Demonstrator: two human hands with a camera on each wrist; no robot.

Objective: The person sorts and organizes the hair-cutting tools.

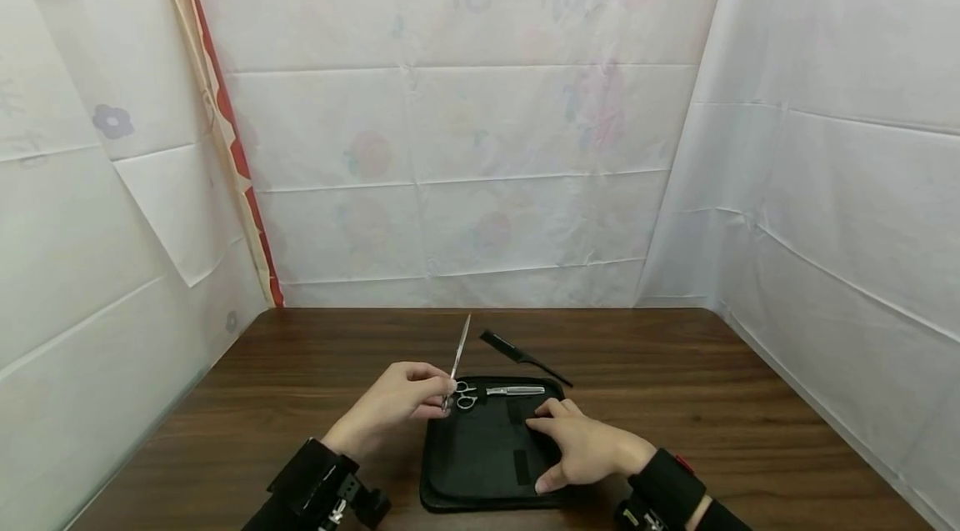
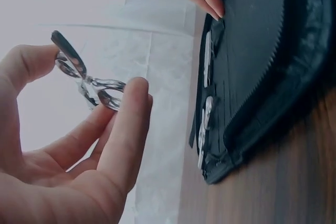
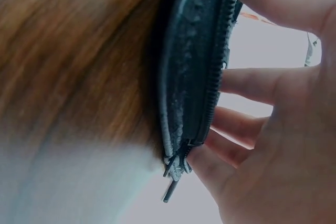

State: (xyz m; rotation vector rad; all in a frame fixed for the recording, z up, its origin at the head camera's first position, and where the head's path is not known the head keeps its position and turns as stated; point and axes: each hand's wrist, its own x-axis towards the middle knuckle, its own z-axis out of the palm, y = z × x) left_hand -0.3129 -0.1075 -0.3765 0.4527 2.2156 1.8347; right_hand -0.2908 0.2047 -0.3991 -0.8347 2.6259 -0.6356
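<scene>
Your left hand [image 1: 397,402] pinches the slim silver scissors [image 1: 457,360] by their handles, blades pointing up and away, while your right hand [image 1: 585,449] lies flat, fingers relaxed, on the open black zip case [image 1: 472,464].

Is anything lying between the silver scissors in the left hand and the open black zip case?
Nothing visible does. The left hand pinches the silver scissors right at the open black zip case's left edge; the right hand rests farther right on it.

From my wrist views the black case [image 3: 194,77] is cut off at the frame edges; beside it, the scissors [image 2: 86,80] blades run out of sight behind my fingers [image 2: 123,129].
</scene>
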